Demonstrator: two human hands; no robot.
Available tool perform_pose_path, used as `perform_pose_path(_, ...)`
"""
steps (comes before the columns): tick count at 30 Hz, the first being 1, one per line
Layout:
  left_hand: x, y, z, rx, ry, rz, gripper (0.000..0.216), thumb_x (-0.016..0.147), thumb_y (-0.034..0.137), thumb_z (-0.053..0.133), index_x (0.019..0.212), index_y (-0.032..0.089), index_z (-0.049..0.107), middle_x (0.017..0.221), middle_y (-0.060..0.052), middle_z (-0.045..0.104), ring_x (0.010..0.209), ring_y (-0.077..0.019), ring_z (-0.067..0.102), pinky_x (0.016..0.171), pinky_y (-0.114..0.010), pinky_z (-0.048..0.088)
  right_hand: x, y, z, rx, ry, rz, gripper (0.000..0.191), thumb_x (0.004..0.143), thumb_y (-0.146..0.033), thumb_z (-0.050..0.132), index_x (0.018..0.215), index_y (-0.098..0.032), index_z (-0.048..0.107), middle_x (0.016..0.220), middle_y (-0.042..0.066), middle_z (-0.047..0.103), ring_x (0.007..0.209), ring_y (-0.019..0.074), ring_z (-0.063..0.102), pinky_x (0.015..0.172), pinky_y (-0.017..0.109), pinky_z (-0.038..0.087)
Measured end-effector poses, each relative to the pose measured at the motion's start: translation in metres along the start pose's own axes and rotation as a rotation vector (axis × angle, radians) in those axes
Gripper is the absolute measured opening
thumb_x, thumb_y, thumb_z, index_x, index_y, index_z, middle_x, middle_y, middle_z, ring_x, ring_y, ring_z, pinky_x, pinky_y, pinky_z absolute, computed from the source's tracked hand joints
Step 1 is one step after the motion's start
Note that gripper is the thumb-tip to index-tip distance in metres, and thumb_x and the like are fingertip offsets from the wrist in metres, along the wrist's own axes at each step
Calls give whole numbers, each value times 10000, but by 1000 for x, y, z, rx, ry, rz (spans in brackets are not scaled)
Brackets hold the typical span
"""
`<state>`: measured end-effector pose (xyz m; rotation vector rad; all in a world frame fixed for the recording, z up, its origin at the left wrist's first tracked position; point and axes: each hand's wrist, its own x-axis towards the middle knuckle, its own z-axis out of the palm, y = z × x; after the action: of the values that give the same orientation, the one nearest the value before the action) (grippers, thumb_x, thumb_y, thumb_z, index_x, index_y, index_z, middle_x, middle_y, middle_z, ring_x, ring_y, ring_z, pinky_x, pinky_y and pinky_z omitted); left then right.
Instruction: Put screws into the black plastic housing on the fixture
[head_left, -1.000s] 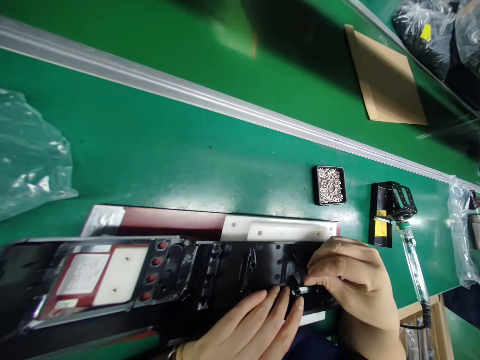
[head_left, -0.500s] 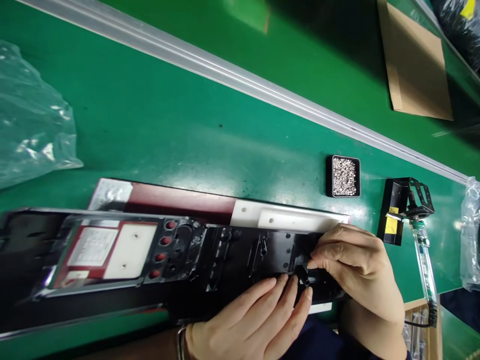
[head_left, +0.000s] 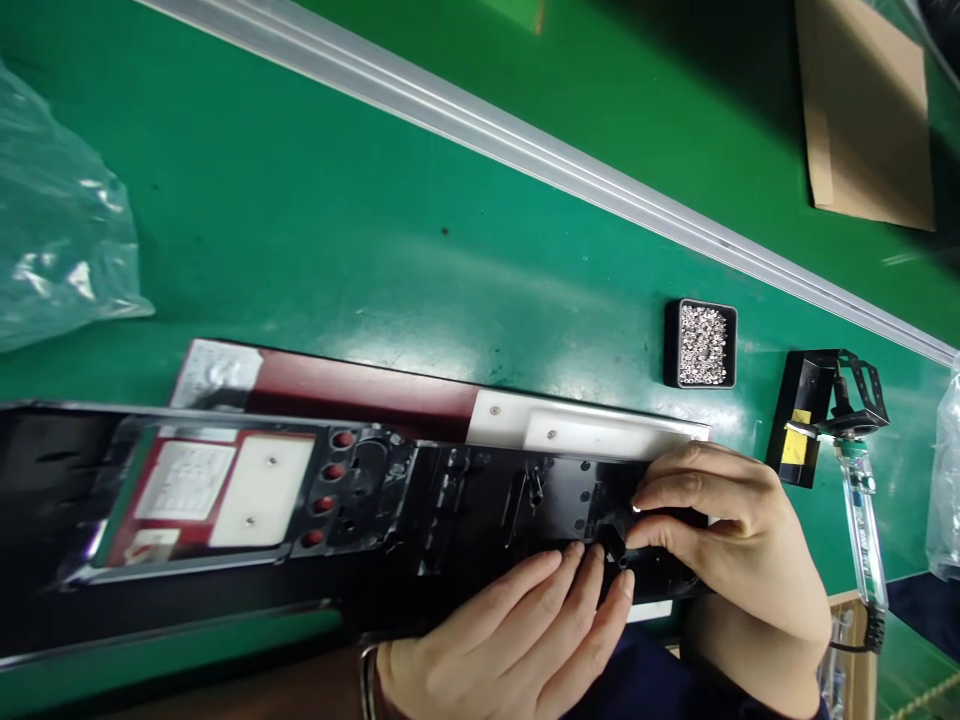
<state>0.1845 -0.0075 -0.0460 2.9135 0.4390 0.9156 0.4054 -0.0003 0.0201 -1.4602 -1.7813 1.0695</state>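
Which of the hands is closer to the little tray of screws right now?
Right. The right hand rests on the black panel just below the screw tray; the left hand lies lower and further left.

two hands [head_left: 517, 640] [head_left: 731, 545], one black panel [head_left: 465, 510], one screw tray [head_left: 701, 343], one cardboard sheet [head_left: 866, 110], two plastic bags [head_left: 60, 230] [head_left: 946, 480].

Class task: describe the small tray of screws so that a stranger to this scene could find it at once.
Start at the silver rail crossing the green table. Below its right stretch, beyond the right hand, sits a small black square tray. It alone is filled with tiny shiny screws.
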Motion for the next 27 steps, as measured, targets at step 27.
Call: perform_pose_path(27,-1,2,-1,-21,-34,-7,391,961,291,365,1223,158,624,1181,-75,621,1098,-191,574,1119,-369,318,4,46,-28,-310,560,17,45,884,-148,699,928,-157,699,905,34,578,846,109,561,699,195,447)
